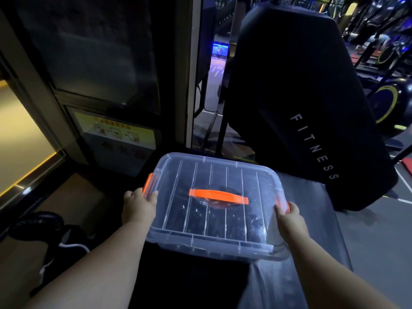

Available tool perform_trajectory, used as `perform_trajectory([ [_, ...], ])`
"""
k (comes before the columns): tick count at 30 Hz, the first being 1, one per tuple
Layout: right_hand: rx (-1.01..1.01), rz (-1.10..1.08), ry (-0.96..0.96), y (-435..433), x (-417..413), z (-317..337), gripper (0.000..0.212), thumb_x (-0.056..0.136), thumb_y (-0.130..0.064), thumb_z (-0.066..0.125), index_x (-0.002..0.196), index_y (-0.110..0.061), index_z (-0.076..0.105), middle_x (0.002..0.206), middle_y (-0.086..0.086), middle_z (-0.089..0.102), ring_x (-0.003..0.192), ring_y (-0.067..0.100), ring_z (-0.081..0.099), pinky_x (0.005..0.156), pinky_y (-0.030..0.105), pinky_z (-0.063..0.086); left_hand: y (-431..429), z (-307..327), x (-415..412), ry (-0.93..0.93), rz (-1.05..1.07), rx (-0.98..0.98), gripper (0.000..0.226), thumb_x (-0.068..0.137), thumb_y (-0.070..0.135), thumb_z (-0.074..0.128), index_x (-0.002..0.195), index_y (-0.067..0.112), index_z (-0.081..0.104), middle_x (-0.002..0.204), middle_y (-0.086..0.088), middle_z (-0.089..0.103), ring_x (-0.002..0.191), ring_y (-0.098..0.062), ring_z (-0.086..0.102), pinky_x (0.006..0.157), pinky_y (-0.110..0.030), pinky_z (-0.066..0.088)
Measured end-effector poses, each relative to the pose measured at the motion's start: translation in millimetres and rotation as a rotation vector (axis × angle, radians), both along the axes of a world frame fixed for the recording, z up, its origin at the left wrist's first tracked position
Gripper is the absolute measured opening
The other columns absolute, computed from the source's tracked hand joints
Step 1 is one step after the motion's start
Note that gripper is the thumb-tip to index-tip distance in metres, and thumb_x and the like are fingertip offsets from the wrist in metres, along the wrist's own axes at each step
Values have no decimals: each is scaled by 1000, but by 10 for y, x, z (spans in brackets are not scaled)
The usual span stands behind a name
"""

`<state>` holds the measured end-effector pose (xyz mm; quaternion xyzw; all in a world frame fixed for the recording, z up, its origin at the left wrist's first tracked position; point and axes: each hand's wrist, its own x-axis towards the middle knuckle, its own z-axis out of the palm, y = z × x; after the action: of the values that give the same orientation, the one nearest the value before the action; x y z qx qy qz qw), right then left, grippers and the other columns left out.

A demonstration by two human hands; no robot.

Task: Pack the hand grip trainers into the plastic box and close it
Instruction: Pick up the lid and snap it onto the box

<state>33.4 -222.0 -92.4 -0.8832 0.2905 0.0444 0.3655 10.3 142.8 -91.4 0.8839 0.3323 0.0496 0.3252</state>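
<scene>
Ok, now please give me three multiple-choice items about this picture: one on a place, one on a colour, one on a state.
1. Where does the left hand hold the box?
A. at its left latch
B. at its front wall
C. under its bottom

2. What colour is the handle on the lid?
A. blue
B. orange
C. yellow

3. How is the lid?
A. off, beside the box
B. lifted in one hand
C. on the box

Answers: 1 A, its fingers curl over that latch, as the right hand does at the right latch; 2 B, it is orange like the latches; 3 C, it covers the box, and the trainers show dark through it.
</scene>
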Motion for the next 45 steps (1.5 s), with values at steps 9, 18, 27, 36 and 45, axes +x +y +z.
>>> perform_trajectory([
  [9, -50, -14, 2, 16, -11, 17, 59, 91, -47, 48, 142, -20, 33, 127, 19, 52, 112, 37, 52, 91, 42, 41, -23, 4, -28, -79, -35, 145, 30, 92, 37, 52, 95, 8, 59, 107, -12, 49, 70, -24, 47, 63, -34, 40],
  [18, -153, -32, 90, 0, 25, -18, 58, 92, -54, 44, 121, -4, 51, 114, 18, 60, 97, 34, 56, 72, 35, 35, -10, -24, -15, -104, -45, 127, 31, 91, 37, 54, 97, 7, 60, 108, -15, 50, 69, -27, 48, 65, -36, 43],
  [27, -195, -7, 72, 15, 46, -18, 51, 92, -51, 42, 117, -7, 46, 116, 20, 60, 104, 38, 56, 75, 38, 37, 11, -64, 47, -61, -64, 62, 25, 94, 42, 47, 94, 17, 47, 69, -2, 51, 59, -24, 52, 55, -32, 42],
  [36, -298, 75, 33, -5, -26, 46, 37, 95, -46, 40, 106, -11, 46, 109, 17, 60, 98, 36, 56, 71, 36, 34, -39, -42, 32, -75, -10, -16, 22, 93, 39, 50, 99, 18, 46, 74, -2, 50, 59, -22, 47, 57, -34, 38],
  [45, -285, 101, -45, -229, -42, 29, 27, 96, -42, 41, 97, -15, 39, 106, 20, 57, 85, 34, 50, 67, 36, 31, -267, -9, -26, -106, -8, -45, 23, 92, 39, 52, 101, 18, 50, 73, 0, 50, 58, -18, 46, 54, -30, 34],
])
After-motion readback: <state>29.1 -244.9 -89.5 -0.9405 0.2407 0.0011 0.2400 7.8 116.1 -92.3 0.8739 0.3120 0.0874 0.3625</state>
